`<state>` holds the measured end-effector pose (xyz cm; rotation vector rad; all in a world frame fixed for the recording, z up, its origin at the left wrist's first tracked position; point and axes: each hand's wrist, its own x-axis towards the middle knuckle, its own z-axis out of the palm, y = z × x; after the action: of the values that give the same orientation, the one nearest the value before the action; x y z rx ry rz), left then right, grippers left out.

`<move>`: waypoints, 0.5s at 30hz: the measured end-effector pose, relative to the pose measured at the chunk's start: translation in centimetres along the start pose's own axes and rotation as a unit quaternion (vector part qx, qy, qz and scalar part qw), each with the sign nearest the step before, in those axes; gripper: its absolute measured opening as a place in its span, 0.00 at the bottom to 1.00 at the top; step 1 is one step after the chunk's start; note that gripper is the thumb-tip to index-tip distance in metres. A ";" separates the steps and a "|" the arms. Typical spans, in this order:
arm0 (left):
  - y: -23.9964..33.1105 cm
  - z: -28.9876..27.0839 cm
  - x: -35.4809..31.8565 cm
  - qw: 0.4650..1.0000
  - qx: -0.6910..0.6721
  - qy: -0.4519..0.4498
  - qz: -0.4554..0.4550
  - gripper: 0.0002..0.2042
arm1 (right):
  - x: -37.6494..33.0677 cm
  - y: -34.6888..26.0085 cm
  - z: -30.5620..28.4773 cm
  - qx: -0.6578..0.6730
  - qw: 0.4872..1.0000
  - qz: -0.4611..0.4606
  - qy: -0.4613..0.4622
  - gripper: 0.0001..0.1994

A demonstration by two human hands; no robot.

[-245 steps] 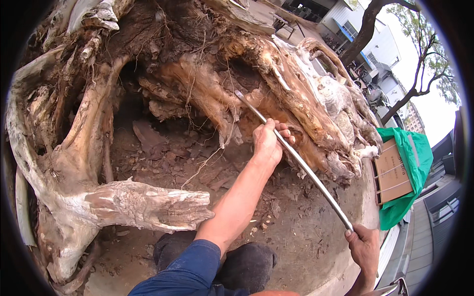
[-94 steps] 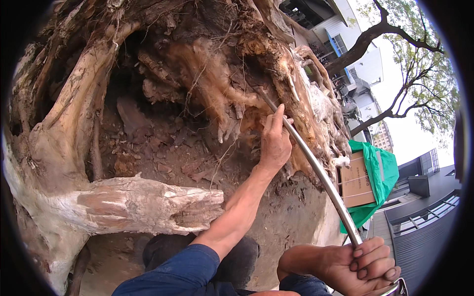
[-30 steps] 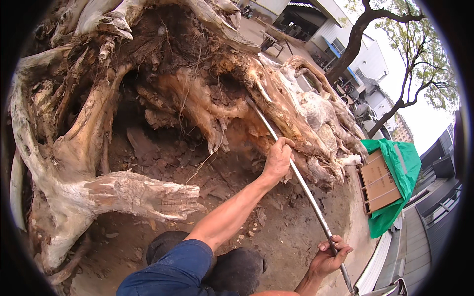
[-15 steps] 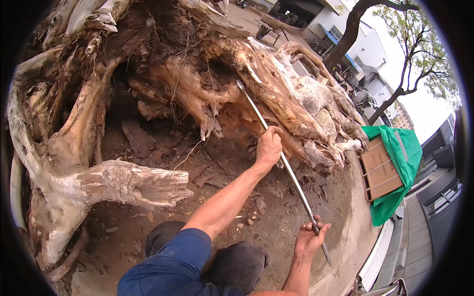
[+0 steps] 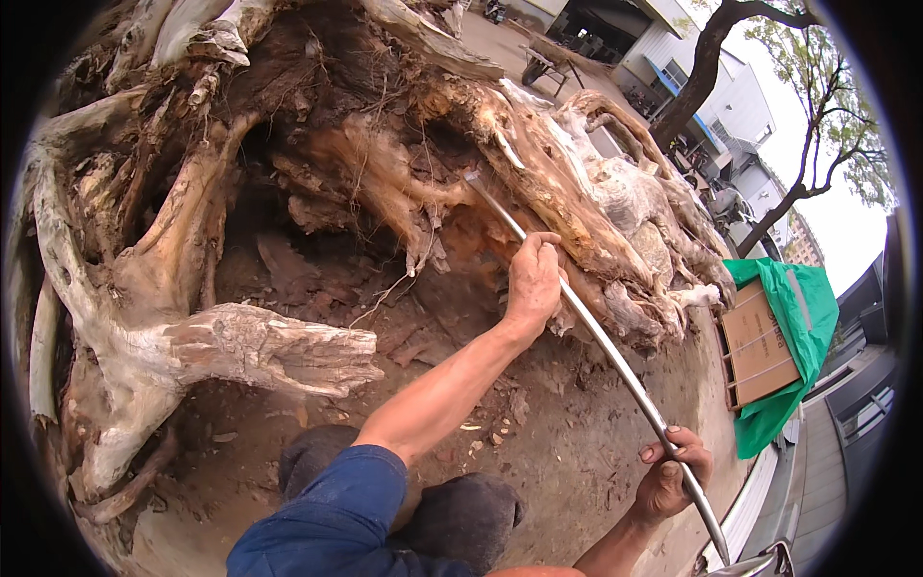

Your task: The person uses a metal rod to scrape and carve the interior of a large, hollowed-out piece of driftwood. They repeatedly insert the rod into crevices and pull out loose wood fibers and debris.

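A long metal pry bar (image 5: 615,354) slants from the upper middle down to the lower right. Its far, flattened tip rests against the brown wood of a large tree root stump (image 5: 385,173), beside a crevice under a thick root. My left hand (image 5: 535,286) is wrapped round the bar's upper part. Lower down, my right hand (image 5: 676,473) grips it near its near end, with the fingers curled round the shaft. Whether the tip has gone into the wood I cannot tell.
A pale broken root (image 5: 274,348) juts out at the left. Wood chips and bark litter the dirt ground (image 5: 481,423). On the right stands a cardboard box (image 5: 757,338) under a green tarp (image 5: 812,317). Behind are a tree (image 5: 707,48), a cart (image 5: 550,69) and buildings.
My right hand has moved right and a little up, swinging the bar's near end to the right and down. My left hand stays on the bar. The view has shifted slightly.
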<state>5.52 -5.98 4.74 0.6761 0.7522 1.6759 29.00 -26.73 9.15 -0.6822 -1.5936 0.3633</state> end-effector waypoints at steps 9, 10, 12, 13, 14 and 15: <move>7.9 0.1 -5.9 0.823 0.445 0.071 0.346 0.20 | 12.3 -7.2 9.5 -0.046 0.984 -0.172 0.003 0.14; 8.9 0.1 -6.4 0.801 0.474 0.053 0.360 0.20 | 13.5 -8.0 11.0 -0.049 0.983 -0.178 0.007 0.13; 10.4 -0.7 -5.6 0.777 0.480 0.065 0.402 0.20 | 15.4 -9.8 14.0 -0.043 0.985 -0.164 0.022 0.11; 11.5 -0.8 -4.7 0.765 0.478 0.068 0.427 0.19 | 16.3 -10.6 15.5 -0.035 0.988 -0.147 0.033 0.10; 13.0 -0.9 -4.2 0.748 0.520 0.065 0.407 0.17 | 17.2 -11.2 17.1 -0.047 0.988 -0.142 0.037 0.11; 14.2 -1.6 -3.3 0.741 0.559 0.056 0.368 0.13 | 18.0 -11.1 18.9 -0.049 0.989 -0.134 0.039 0.11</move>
<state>-3.69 -11.88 14.54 1.9237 1.7843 1.8206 7.75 -21.20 27.16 -0.5406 -1.6112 0.0595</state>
